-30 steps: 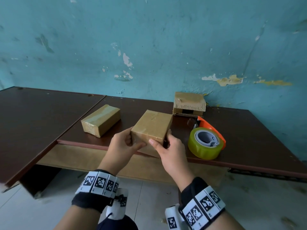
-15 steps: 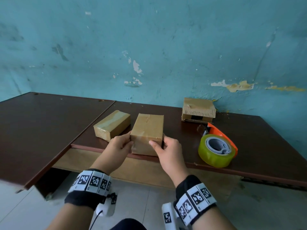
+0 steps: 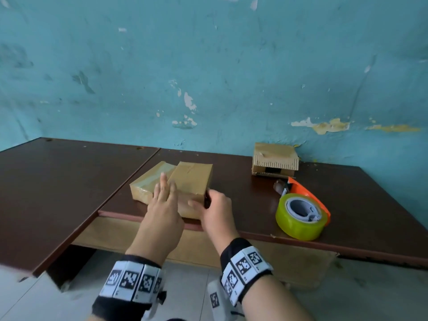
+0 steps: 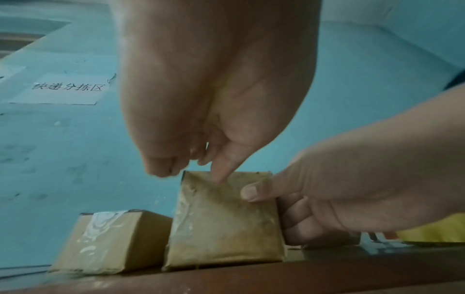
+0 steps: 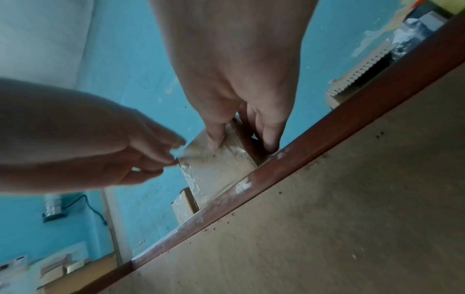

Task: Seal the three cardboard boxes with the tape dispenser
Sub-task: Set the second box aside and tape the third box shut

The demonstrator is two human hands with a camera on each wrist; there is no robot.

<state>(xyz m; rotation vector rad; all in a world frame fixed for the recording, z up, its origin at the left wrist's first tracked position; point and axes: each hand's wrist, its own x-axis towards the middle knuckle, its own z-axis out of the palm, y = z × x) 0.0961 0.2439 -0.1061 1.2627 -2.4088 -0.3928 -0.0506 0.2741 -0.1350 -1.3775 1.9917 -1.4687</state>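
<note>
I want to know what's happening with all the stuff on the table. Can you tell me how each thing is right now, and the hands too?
Middle box: wrapped in tape, flat on the table, touching the left box.
Left box: taped, lying flat.
Far box: by the wall, dark gap at its front, seemingly not sealed.
Tape dispenser: lying on the table, untouched.
Left hand: fingers straight over the middle box's top.
Right hand: gripping the middle box's near right corner.

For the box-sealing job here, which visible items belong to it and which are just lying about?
Part of the job:
- middle box, gripped by the right hand; left hand flat on it
- left box, glossy with tape
- back box, end gaping
- tape dispenser

Lying about:
- wall sign
- wall device with cable
</note>
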